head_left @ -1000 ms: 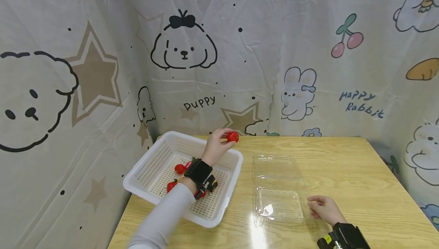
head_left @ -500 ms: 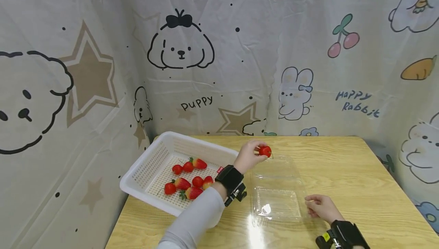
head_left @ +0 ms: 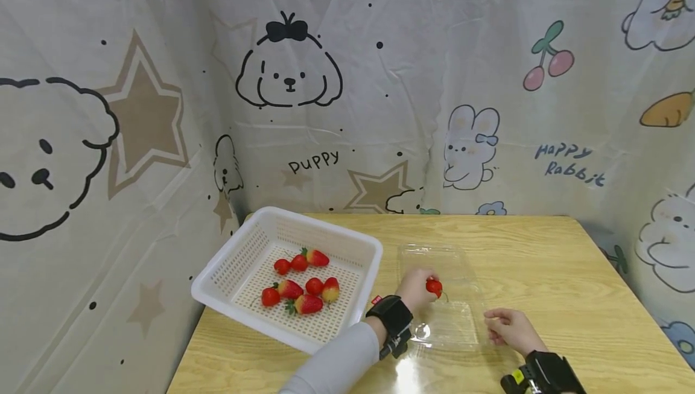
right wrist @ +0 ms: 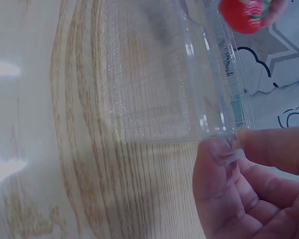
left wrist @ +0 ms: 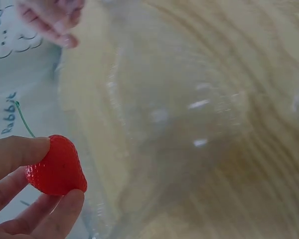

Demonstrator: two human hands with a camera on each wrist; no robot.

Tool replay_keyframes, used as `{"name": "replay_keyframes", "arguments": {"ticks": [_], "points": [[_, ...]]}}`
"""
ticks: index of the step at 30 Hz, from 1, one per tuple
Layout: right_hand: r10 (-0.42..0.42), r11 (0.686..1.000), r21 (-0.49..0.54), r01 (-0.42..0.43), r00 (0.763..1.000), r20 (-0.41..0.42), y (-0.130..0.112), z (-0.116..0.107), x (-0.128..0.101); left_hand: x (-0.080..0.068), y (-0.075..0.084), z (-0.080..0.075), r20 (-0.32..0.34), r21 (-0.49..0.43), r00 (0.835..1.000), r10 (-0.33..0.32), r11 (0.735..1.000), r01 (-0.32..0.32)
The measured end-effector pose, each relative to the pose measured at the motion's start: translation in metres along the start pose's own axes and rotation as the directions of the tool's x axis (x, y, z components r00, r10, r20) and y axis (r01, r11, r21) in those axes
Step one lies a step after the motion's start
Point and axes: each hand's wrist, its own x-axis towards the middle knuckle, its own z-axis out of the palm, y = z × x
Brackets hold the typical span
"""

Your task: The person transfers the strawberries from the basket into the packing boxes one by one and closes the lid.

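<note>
My left hand (head_left: 415, 291) pinches a red cherry (left wrist: 57, 167) with a thin green stem between thumb and fingers. It holds the cherry over the middle of a clear plastic container (head_left: 442, 321) on the table. The container has its two halves laid out, one behind the other. My right hand (head_left: 513, 329) pinches the container's right edge, with thumb and fingertips at the clear corner in the right wrist view.
Left of the container stands a white perforated basket (head_left: 326, 226). Several strawberries (head_left: 308, 305) and red cherries (head_left: 270, 297) lie in it. The wooden table (head_left: 548, 267) meets a printed curtain (head_left: 391, 104) at the back.
My left hand has carried the cherry from over the basket's far right rim rightward and then nearer, over the container. My right hand has stayed at the container's edge.
</note>
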Motion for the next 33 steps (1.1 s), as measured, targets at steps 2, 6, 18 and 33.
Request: {"name": "replay_keyframes", "arguments": {"ticks": [2,6,18,33], "points": [[0.001,1.000,0.004,0.000,1.000,-0.003,0.001,0.000,0.000,-0.004,-0.002,0.008,0.011,0.028,1.000,0.004,1.000,-0.005],[-0.005,1.000,0.006,0.005,1.000,-0.004,0.003,0.000,0.000,-0.011,-0.005,0.018,0.041,0.095,0.999,0.013,0.995,-0.016],[-0.010,1.000,0.001,0.010,1.000,-0.005,0.001,0.000,0.001,-0.020,-0.012,0.040,0.085,0.223,0.996,0.005,0.975,-0.024],[0.000,1.000,-0.002,0.000,1.000,-0.015,0.001,0.002,-0.001,-0.026,-0.003,0.037,0.085,0.321,0.996,0.009,0.947,-0.036]]}}
